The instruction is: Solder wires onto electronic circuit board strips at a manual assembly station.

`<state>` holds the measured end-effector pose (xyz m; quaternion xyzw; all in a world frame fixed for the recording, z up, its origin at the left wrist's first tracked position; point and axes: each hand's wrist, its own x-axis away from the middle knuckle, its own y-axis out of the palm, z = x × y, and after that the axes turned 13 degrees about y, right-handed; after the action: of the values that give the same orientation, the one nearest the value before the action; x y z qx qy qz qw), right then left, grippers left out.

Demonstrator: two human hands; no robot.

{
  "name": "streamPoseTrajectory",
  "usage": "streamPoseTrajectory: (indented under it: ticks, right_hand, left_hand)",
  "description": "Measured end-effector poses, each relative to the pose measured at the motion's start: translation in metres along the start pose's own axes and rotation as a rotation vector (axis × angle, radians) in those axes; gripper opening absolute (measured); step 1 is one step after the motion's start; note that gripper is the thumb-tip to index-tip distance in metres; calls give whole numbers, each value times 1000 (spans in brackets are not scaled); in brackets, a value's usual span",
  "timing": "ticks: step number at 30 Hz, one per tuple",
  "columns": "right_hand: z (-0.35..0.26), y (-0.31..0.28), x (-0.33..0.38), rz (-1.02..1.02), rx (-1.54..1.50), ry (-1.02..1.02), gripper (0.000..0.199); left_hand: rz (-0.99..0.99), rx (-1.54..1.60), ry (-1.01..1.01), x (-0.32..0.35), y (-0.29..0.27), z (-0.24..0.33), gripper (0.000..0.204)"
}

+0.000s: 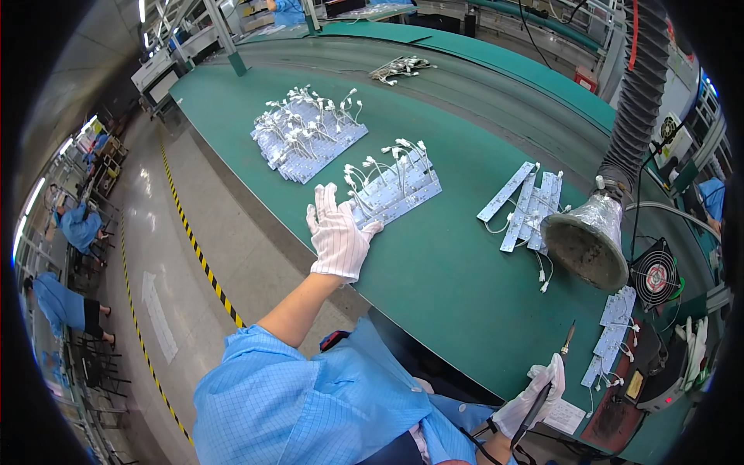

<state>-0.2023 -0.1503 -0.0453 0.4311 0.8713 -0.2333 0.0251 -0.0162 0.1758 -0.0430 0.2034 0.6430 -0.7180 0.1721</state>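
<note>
Our left hand, fingers spread, rests on the stack of thin white strips at 12 o'clock, probably light and bendy, best held by edges, while our right hand pinches 1 soldering iron.

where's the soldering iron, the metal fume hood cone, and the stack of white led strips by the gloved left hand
black soldering iron (552, 380), head view, mid-handle
dull metal fume hood cone (587, 240), head view, outer wall
stack of white led strips (399, 190), head view, top strip
</note>
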Motion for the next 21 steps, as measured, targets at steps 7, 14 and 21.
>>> streamPoseTrajectory:
  ticks: [7, 14, 21]
  right_hand:
    - [-2, -2, 1, -15, 5, 18, 30]
    - [1, -7, 0, -79, 21, 43, 32]
    - [5, -5, -1, -99, 54, -18, 32]
  left_hand:
    - [49, -3, 173, -1, 1, 1, 58]
    - [-43, 55, 128, -16, 23, -1, 61]
    - [-243, -116, 141, -29, 11, -3, 72]
